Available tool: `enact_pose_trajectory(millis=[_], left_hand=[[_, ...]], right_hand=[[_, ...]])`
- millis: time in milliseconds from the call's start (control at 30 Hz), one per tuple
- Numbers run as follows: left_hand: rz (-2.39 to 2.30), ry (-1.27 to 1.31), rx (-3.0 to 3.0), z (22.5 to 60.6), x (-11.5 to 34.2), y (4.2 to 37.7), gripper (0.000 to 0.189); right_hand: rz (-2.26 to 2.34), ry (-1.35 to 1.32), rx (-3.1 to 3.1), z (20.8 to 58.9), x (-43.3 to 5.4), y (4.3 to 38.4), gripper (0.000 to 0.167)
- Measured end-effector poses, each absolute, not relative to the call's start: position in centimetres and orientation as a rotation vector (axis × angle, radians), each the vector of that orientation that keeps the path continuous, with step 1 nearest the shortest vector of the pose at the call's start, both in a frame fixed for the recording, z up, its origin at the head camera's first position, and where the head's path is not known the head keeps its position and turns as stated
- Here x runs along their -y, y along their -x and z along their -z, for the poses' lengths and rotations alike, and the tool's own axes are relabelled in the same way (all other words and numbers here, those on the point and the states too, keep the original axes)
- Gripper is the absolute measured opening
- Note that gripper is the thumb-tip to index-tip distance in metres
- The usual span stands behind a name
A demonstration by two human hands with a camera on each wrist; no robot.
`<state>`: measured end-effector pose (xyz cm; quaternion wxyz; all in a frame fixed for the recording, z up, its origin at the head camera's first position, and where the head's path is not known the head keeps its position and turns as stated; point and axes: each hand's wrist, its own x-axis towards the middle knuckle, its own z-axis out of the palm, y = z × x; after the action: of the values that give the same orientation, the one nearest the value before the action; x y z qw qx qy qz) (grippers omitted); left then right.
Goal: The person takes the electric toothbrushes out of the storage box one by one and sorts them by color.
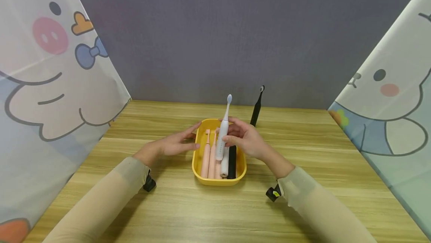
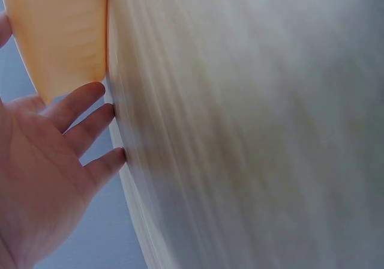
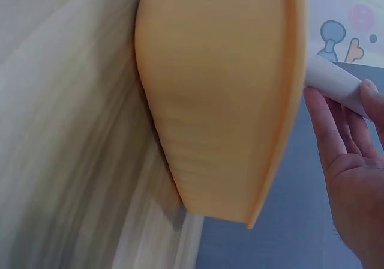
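Observation:
My right hand (image 1: 247,140) pinches a white electric toothbrush (image 1: 222,134) between thumb and fingers, brush head up, above a yellow bin (image 1: 195,173). In the right wrist view its white handle (image 3: 339,83) shows beyond the bin's rim. Inside the bin lie several pink electric toothbrushes (image 1: 206,160), another white one (image 1: 224,168) and a black one (image 1: 232,162), partly hidden by the held brush. At the bin's left side is my left hand (image 1: 176,143), fingers extended; in the left wrist view its fingertips (image 2: 108,111) rest on the table beside the bin.
A black electric toothbrush (image 1: 257,108) stands upright on the wooden table (image 1: 161,209) behind my right hand, its base hidden. A grey panel (image 1: 215,40) rises at the table's back edge. Cartoon-printed cloths (image 1: 74,85) flank both sides.

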<state>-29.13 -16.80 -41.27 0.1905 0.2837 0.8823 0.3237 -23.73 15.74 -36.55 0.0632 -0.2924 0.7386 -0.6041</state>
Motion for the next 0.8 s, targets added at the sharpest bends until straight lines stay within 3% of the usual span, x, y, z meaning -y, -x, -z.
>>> enact_pose_trajectory(millis=[800], left_hand=[[-0.926, -0.787, -2.466, 41.1, 16.8, 28.9, 0.095]], right_hand=[[1.907, 0.749, -2.385, 34.3, -20.9, 24.1, 0.057]])
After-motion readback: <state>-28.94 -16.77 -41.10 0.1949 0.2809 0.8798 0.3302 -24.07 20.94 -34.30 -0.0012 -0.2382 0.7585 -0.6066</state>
